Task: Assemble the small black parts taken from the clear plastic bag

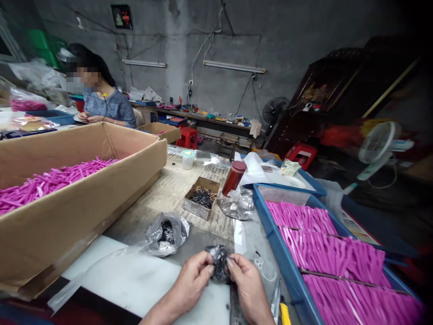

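Both my hands meet low in the middle of the head view. My left hand (193,277) and my right hand (246,282) each pinch one side of a small crinkled plastic bag of dark small parts (219,264), held just above the table. A second, larger clear bag with black parts (165,234) lies on the table just beyond my left hand. Further back stands a small open cardboard box of black parts (202,197).
A large cardboard box (84,212) with pink sticks fills the left. A blue tray (282,257) of pink sticks lies at right. A red-brown jar (234,177) and a small lidded cup (187,159) stand behind. A person sits at far left; fans stand at right.
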Demonstrator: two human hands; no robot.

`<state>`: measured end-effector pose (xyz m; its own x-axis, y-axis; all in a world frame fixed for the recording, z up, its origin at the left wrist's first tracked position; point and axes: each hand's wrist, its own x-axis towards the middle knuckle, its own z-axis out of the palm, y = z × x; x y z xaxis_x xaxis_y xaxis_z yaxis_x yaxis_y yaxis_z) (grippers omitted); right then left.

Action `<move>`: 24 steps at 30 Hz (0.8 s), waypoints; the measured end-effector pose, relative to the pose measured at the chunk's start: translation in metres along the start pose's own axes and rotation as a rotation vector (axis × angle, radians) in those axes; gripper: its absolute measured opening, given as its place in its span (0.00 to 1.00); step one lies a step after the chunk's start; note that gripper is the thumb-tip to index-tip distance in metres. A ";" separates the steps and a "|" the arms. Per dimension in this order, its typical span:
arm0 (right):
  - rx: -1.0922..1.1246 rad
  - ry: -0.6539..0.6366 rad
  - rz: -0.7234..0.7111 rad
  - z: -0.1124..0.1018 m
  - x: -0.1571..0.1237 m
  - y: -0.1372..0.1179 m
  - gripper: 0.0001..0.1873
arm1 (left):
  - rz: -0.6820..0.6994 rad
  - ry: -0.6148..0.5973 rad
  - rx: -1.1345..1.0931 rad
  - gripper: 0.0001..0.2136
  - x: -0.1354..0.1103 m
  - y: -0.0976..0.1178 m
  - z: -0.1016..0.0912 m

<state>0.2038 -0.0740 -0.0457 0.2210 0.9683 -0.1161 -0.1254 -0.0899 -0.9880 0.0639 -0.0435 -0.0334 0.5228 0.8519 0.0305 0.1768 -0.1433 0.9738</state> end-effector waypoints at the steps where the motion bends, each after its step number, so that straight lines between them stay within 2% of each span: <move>1: 0.047 0.003 0.017 0.001 -0.001 0.000 0.09 | -0.011 -0.019 -0.043 0.05 0.000 0.000 0.001; 6: 0.150 0.018 0.045 0.004 -0.005 0.003 0.10 | -0.049 -0.060 -0.191 0.05 -0.002 0.002 0.005; 14: 0.093 0.038 -0.018 0.006 -0.007 0.003 0.10 | -0.042 -0.072 -0.311 0.06 -0.003 0.004 0.007; 20: 0.007 -0.097 -0.095 0.003 -0.014 -0.006 0.08 | -0.023 -0.078 -0.388 0.08 -0.003 0.003 0.007; 24: -0.001 -0.141 -0.124 0.004 -0.019 -0.010 0.08 | -0.025 -0.087 -0.393 0.08 -0.002 0.001 0.007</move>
<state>0.1972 -0.0908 -0.0337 0.0972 0.9950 0.0217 -0.1046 0.0319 -0.9940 0.0685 -0.0491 -0.0336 0.5943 0.8042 0.0024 -0.1327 0.0951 0.9866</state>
